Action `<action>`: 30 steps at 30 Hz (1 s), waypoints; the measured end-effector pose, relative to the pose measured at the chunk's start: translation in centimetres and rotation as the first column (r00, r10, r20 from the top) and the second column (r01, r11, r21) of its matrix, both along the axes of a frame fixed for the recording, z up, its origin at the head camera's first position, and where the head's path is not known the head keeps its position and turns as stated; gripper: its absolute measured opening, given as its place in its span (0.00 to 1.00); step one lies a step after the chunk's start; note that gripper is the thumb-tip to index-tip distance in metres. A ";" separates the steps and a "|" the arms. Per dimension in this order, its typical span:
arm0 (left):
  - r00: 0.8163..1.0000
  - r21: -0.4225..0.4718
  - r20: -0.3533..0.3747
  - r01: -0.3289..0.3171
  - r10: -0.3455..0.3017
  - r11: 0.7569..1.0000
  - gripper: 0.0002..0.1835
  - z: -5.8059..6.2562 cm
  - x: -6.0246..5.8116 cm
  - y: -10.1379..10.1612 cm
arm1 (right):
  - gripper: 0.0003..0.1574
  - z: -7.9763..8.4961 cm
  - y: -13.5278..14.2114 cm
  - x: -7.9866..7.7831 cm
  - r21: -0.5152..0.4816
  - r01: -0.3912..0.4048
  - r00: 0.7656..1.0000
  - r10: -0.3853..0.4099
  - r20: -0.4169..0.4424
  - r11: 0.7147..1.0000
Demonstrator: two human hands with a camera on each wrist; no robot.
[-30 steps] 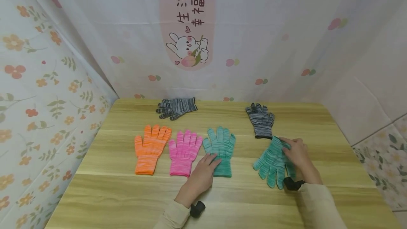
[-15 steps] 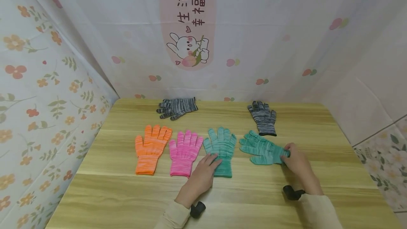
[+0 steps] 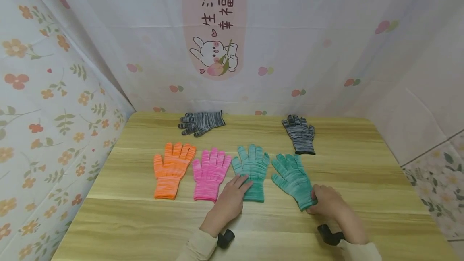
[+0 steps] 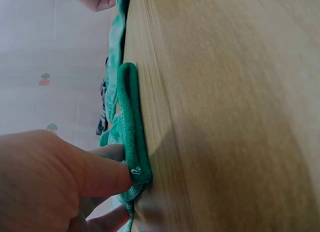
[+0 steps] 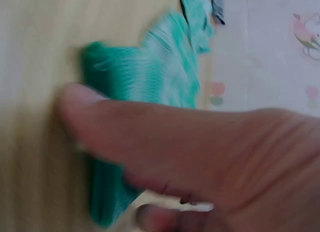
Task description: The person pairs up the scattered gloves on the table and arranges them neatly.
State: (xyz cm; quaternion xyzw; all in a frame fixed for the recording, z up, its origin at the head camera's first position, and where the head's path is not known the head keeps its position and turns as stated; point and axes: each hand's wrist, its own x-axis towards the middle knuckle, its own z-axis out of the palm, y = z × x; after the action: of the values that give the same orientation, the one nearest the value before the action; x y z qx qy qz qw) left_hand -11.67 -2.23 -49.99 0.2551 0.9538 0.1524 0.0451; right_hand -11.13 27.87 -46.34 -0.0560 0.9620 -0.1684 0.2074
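Observation:
My left hand (image 3: 230, 195) rests on the lower left part of a green knit glove (image 3: 255, 162) lying with its fingers pointing away. In the left wrist view the thumb (image 4: 107, 179) touches the edge of the folded cuff (image 4: 131, 122). To the right, my right hand (image 3: 327, 201) pinches the cuff of a second green glove (image 3: 293, 176), which slants with its fingers toward the upper left. The right wrist view, blurred, has the thumb (image 5: 115, 124) across that cuff, and the other fingers are partly hidden.
A pink glove (image 3: 211, 174) and an orange glove (image 3: 173, 168) lie left of the green ones. At the back of the wooden table (image 3: 137, 228) are two grey-black gloves, one on the left (image 3: 203, 123) and one on the right (image 3: 300, 135). A patterned curtain (image 3: 290, 51) hangs behind.
My right hand has swung the second green glove round, from fingers toward me, through fingers leftward, to fingers pointing away. The right grey-black glove shifted slightly. My left hand stayed in place.

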 end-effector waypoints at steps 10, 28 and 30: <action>1.000 0.029 0.011 -0.002 0.002 1.000 0.27 0.2 0.1 -0.1 | 0.11 -0.5 -1.8 0.3 -0.066 -0.070 0.961 0.050 -0.273 0.995; 1.000 0.003 -0.021 0.008 -0.008 1.000 0.27 0.3 0.0 0.0 | 0.19 9.5 -8.3 -6.4 -0.503 0.058 0.860 -0.299 -0.414 0.862; 1.000 0.001 -0.022 0.011 -0.011 1.000 0.27 0.4 -0.1 0.0 | 0.18 9.6 -9.3 -7.1 -0.520 0.039 0.863 -0.291 -0.412 0.853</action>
State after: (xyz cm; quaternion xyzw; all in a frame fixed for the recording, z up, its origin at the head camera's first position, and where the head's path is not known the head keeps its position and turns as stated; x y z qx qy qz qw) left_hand -11.74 -2.25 -49.61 0.2622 0.9527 0.1498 0.0354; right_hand -18.20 18.57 -36.78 -0.0614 0.9081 -0.4078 -0.0727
